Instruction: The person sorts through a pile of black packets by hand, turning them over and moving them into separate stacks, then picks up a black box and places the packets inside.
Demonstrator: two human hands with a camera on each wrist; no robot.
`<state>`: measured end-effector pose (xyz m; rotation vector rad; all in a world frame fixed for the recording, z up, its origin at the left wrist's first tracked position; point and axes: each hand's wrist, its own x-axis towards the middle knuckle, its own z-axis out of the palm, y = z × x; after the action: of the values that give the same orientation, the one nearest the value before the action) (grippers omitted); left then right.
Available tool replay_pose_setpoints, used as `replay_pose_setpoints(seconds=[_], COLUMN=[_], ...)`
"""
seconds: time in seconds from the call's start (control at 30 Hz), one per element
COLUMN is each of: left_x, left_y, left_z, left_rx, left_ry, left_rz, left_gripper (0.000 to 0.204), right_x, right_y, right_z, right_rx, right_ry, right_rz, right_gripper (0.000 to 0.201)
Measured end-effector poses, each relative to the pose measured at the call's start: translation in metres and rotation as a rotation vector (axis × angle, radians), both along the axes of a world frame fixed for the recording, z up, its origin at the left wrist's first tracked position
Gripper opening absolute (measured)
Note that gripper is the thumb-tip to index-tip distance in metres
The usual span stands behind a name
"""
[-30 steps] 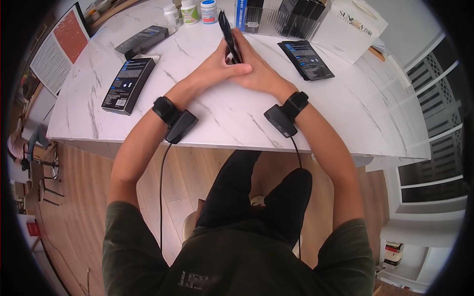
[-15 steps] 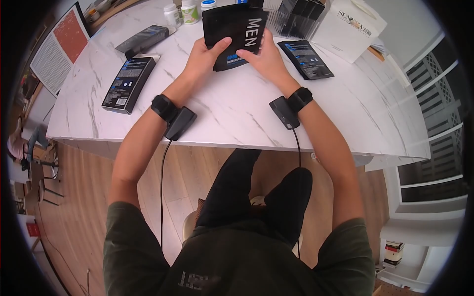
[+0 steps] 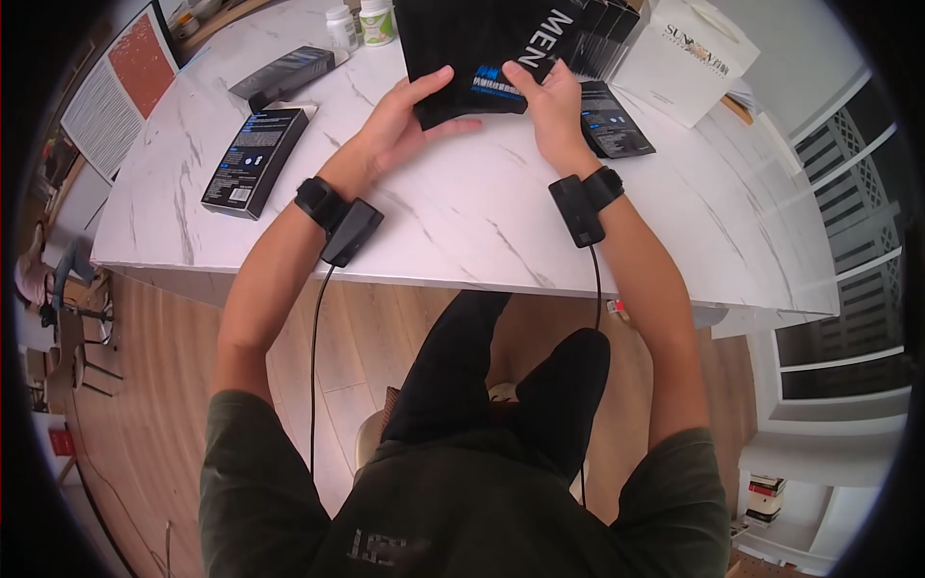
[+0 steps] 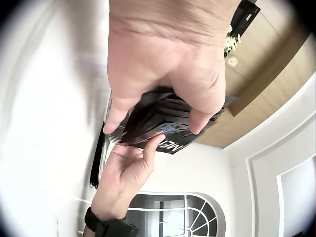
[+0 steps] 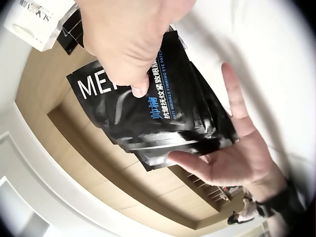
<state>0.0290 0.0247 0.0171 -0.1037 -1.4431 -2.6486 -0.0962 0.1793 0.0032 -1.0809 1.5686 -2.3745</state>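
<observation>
Several black sachets point(image 3: 472, 58) with white "MEN" lettering are fanned between both hands above the table's far side. The left hand point(image 3: 397, 125) grips their left edge, thumb on the front face, one finger stretched out below. The right hand point(image 3: 557, 108) pinches the lower right part, its thumb on the printed face. In the right wrist view the sachets point(image 5: 173, 106) overlap in a stack, with the right thumb pressed beside the blue print. The left wrist view shows their layered edges point(image 4: 165, 111) between the left thumb and fingers.
On the table point(image 3: 462, 222) lie a black box point(image 3: 255, 159), a dark carton point(image 3: 294, 72) and another sachet pile point(image 3: 617, 125), right of the right hand. Bottles point(image 3: 376, 24) stand behind. A white paper bag point(image 3: 684, 63) is at the back right.
The sachets have turned from edge-on to face-on, then moved up and right and fanned out. The right hand has shifted right, in front of part of the other sachet pile.
</observation>
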Motion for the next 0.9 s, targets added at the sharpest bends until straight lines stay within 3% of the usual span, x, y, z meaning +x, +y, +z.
replay_pose_setpoints(seconds=[0.13, 0.53, 0.9], left_x=[-0.003, -0.009, -0.007], left_y=[0.005, 0.001, 0.003], left_z=[-0.001, -0.007, 0.0], left_rx=[0.083, -0.147, -0.039], left_ry=[-0.019, 0.01, 0.024], left_rz=[-0.081, 0.256, 0.145], left_gripper=[0.038, 0.032, 0.034], right_x=[-0.006, -0.002, 0.0], right_y=[0.0, 0.0, 0.002], right_z=[0.001, -0.001, 0.003], right_rx=[-0.068, 0.027, 0.005], right_ry=[-0.063, -0.072, -0.082], right_rz=[0.019, -0.066, -0.078], right_gripper=[0.028, 0.028, 0.027])
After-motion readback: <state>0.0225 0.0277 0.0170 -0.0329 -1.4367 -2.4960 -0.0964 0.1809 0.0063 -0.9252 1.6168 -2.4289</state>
